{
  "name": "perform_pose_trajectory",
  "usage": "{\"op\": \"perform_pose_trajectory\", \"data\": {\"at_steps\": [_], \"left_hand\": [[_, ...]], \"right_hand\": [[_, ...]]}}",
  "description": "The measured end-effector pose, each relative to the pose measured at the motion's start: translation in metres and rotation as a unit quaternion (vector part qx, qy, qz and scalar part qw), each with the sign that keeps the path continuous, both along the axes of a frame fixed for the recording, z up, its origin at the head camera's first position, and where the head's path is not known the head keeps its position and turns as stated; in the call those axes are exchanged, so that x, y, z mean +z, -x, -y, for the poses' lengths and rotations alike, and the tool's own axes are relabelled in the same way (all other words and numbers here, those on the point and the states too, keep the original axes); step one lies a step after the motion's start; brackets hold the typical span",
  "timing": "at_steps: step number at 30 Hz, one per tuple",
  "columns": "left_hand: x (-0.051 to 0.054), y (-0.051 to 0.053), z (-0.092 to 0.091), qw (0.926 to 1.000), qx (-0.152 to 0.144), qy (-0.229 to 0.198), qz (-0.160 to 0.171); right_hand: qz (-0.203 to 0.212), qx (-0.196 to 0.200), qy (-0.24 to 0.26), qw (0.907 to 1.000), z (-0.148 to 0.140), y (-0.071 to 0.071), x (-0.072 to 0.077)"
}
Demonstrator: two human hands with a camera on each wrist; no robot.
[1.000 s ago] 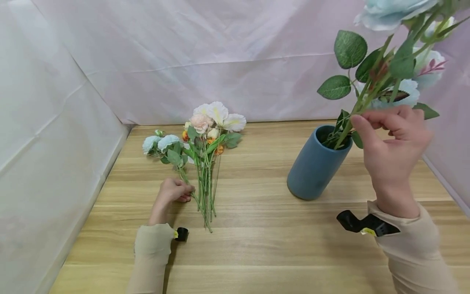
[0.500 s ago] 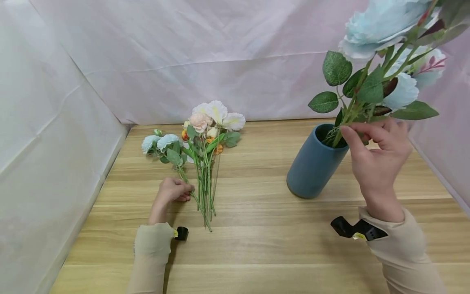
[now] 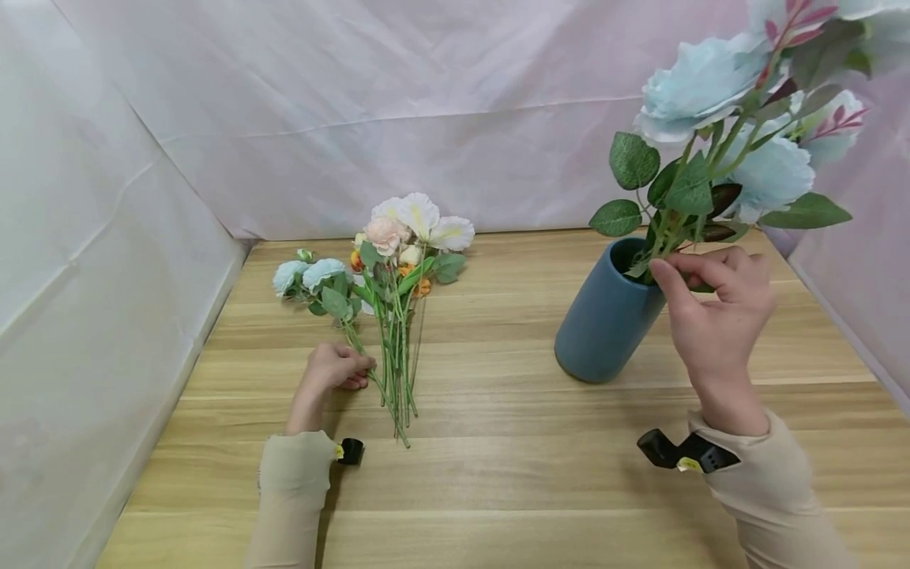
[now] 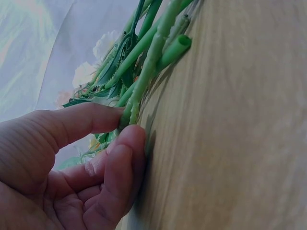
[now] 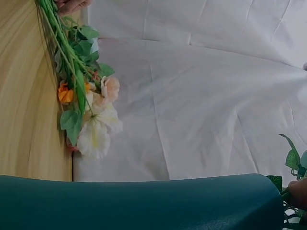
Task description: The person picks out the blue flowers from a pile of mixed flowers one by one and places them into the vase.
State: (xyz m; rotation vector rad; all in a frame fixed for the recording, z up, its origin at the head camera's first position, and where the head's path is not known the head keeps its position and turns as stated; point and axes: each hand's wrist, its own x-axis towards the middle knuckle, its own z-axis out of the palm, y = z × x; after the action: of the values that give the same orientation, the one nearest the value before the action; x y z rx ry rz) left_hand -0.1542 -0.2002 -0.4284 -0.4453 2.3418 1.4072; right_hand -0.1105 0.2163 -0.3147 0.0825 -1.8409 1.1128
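On the right, my right hand (image 3: pixel 721 320) pinches the stems of a pale blue flower (image 3: pixel 704 87) at the mouth of a blue vase (image 3: pixel 604 328). The stem ends are hidden inside the vase, which stands upright. More blooms and green leaves (image 3: pixel 635 161) rise above the rim. At the left, my left hand (image 3: pixel 336 367) pinches a green stem (image 4: pixel 144 79) between thumb and fingers, low on the table. That stem runs up to small light blue flowers (image 3: pixel 327 273). Only a fingertip of the right hand shows at the edge of the right wrist view.
Beside the left hand lies a bunch of white flowers (image 3: pixel 419 217), a peach flower (image 3: pixel 387 235) and orange ones (image 3: pixel 423 286), stems toward me. A pale cloth (image 3: pixel 426 150) hangs behind the wooden table (image 3: pixel 490 442). Another cloth (image 3: pixel 107 276) borders the left side.
My right hand has moved down and left toward the vase, bringing the pale blue flower and its leaves lower. The left hand stays in place on its stem.
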Motion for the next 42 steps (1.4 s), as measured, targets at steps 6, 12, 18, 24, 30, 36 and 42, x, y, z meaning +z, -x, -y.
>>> {"op": "perform_pose_trajectory", "data": {"at_steps": [6,12,18,24,30,36,42], "left_hand": [[0.001,-0.001,0.000,1.0000,0.004,0.001,0.000],[0.000,-0.001,0.000,1.0000,0.002,-0.002,-0.005],[-0.001,-0.001,0.000,1.0000,0.003,-0.006,-0.004],[-0.001,-0.001,0.000,0.9999,0.004,-0.009,-0.006],[-0.002,-0.001,0.000,0.9999,0.003,-0.008,-0.006],[-0.003,0.000,0.001,0.9999,0.003,-0.010,-0.009],[-0.004,0.001,0.001,0.9991,0.023,-0.030,-0.016]], "right_hand": [[0.007,0.000,-0.009,0.9999,-0.001,-0.001,-0.008],[0.005,-0.006,-0.033,0.9994,-0.002,-0.003,-0.017],[0.002,-0.018,-0.010,0.9998,-0.001,-0.004,-0.019],[-0.008,-0.033,0.005,0.9994,0.010,-0.010,-0.011],[-0.037,-0.031,0.019,0.9987,0.018,-0.015,-0.008],[-0.065,-0.008,0.022,0.9976,0.017,-0.012,-0.022],[-0.074,0.049,0.019,0.9959,0.020,-0.012,-0.032]]}}
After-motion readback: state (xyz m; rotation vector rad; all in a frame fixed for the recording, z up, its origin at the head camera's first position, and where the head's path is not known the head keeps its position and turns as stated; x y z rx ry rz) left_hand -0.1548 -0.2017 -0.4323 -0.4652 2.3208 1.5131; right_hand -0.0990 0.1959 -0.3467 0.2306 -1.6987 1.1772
